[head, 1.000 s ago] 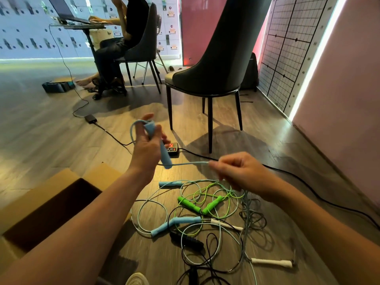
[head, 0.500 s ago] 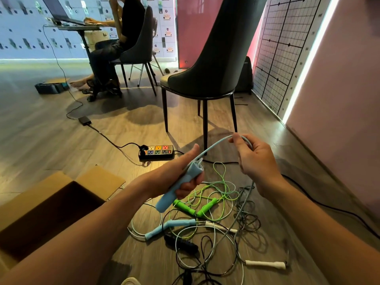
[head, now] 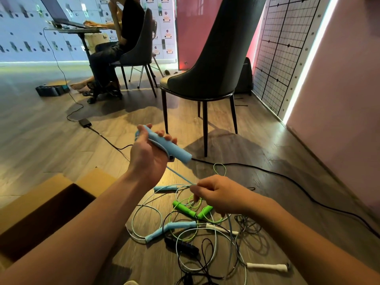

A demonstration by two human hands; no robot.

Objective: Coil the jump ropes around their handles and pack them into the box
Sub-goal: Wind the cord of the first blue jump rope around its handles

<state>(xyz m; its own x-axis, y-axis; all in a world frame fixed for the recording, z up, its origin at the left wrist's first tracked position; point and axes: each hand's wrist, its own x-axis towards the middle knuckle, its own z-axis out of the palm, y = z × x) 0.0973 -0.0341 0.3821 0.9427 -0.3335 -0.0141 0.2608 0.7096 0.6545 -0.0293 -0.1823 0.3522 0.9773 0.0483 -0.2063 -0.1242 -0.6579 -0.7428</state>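
My left hand (head: 149,153) grips a light blue jump-rope handle (head: 170,148) held above the floor, its free end pointing right. A blue cord (head: 178,175) runs from under that hand down to my right hand (head: 218,195), which pinches it over the pile. On the floor lie tangled ropes: two green handles (head: 192,210), a blue handle (head: 165,188), a bent blue handle (head: 170,229), a black handle (head: 182,245) and white handles (head: 267,266). The open cardboard box (head: 47,204) stands at the lower left.
A dark chair (head: 207,79) stands just beyond the pile. A black cable (head: 287,177) crosses the floor to the right. A person sits at a laptop desk (head: 78,29) at the far left. A pink wall (head: 339,99) closes the right side.
My left hand has risen and turned the blue handle so it points right. My right hand has dropped from beside the handle down over the pile, drawing the cord with it.
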